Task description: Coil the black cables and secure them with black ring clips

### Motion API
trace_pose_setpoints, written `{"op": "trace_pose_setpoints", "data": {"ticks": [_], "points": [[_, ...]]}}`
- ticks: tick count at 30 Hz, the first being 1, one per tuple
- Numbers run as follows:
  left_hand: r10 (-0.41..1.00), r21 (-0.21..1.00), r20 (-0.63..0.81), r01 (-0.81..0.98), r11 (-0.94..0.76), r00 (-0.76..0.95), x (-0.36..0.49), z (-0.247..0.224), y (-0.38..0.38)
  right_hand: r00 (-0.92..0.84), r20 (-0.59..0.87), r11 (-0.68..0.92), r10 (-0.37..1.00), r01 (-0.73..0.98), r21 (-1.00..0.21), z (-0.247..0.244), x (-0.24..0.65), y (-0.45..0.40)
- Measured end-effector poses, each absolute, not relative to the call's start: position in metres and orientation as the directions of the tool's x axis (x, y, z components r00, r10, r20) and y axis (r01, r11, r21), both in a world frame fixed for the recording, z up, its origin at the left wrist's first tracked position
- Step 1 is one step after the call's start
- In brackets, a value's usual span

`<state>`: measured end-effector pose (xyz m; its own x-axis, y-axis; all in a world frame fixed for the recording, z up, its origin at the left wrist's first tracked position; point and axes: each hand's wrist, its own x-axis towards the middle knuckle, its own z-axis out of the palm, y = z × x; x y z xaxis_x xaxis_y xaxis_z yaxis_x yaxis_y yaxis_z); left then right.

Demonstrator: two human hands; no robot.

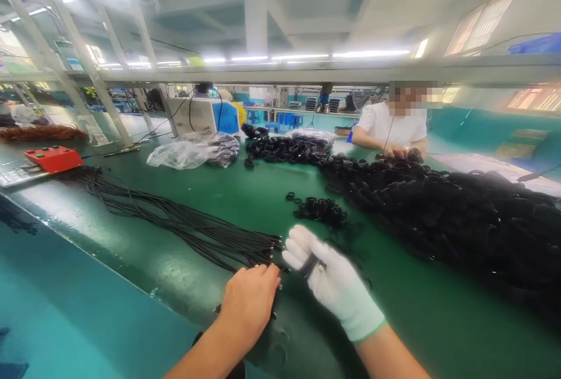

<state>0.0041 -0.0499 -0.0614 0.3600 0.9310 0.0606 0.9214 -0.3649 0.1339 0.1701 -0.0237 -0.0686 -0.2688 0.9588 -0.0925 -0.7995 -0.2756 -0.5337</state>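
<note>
My bare left hand (250,297) rests at the near end of a bundle of long black cables (184,218), fingers curled over the ends. Small metal-tipped connectors stick out around those fingers. My right hand (326,279), in a white glove, is raised just to the right of the cable ends. Its fingers are partly curled around a dark looped band (309,264), with a small light-coloured tip by the thumb. Just beyond the glove lies a small heap of black loops (322,210).
A large mound of coiled black cables (438,209) spreads over the right of the green table (219,183). Clear plastic bags (188,154), a blue-and-white machine (205,114) and a red control box (55,158) stand farther back. A person in white (392,124) handles coils opposite.
</note>
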Motion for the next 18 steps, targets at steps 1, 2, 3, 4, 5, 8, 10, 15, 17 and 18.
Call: {"op": "trace_pose_setpoints", "data": {"ticks": [1, 2, 3, 4, 5, 8, 10, 15, 17, 18], "points": [[0.924, 0.125, 0.065, 0.916, -0.382, 0.377, 0.007, -0.060, -0.054, -0.267, -0.090, -0.272, 0.959, -0.793, -0.545, -0.068, 0.170, -0.024], [0.913, 0.121, 0.080, 0.905, -0.407, 0.400, 0.010, -0.059, -0.057, -0.267, -0.085, -0.268, 0.960, -0.788, -0.555, -0.068, 0.169, -0.025], [0.898, 0.119, 0.100, 0.891, -0.439, 0.429, 0.012, -0.058, -0.059, -0.269, -0.078, -0.265, 0.960, -0.782, -0.565, -0.067, 0.169, -0.025], [0.879, 0.115, 0.123, 0.873, -0.475, 0.462, 0.013, -0.059, -0.060, -0.270, -0.073, -0.261, 0.960, -0.774, -0.577, -0.067, 0.168, -0.026], [0.857, 0.104, 0.145, 0.854, -0.510, 0.494, 0.012, -0.059, -0.060, -0.267, -0.072, -0.256, 0.961, -0.763, -0.594, -0.067, 0.166, -0.027], [0.757, 0.004, 0.229, 0.777, -0.629, 0.612, 0.007, -0.056, -0.054, -0.272, -0.086, -0.258, 0.958, -0.698, -0.668, -0.068, 0.160, -0.030], [0.632, -0.105, 0.270, 0.675, -0.730, 0.726, -0.001, -0.046, -0.045, -0.360, -0.078, -0.306, 0.930, -0.637, -0.707, -0.068, 0.154, -0.033], [0.397, -0.131, 0.258, 0.439, -0.889, 0.881, -0.020, -0.009, -0.017, -0.620, -0.015, -0.456, 0.785, -0.560, -0.692, -0.069, 0.145, -0.043], [0.417, -0.031, 0.267, 0.441, -0.897, 0.869, -0.023, -0.004, -0.010, -0.673, -0.008, -0.511, 0.740, -0.554, -0.658, -0.069, 0.145, -0.047], [0.433, 0.021, 0.270, 0.444, -0.896, 0.860, -0.024, -0.005, -0.008, -0.705, -0.011, -0.546, 0.709, -0.539, -0.641, -0.069, 0.144, -0.048]]}}
